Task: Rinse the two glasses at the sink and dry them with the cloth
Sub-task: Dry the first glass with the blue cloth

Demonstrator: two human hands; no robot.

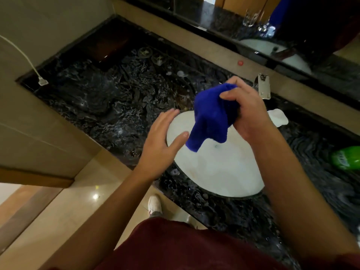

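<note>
Right hand (247, 112) bunches the blue cloth (211, 115) above the sink (224, 172); left hand (162, 139), spread and empty, hovers just left of its hanging tail (glasses unseen on the counter).

A polished black marble worktop (109, 98), veined white, surrounds a smooth, glossy white sink (224, 172); at its 12 o'clock hangs a soft, matt blue cloth (212, 117), beside a shiny metal tap (264, 86).
</note>
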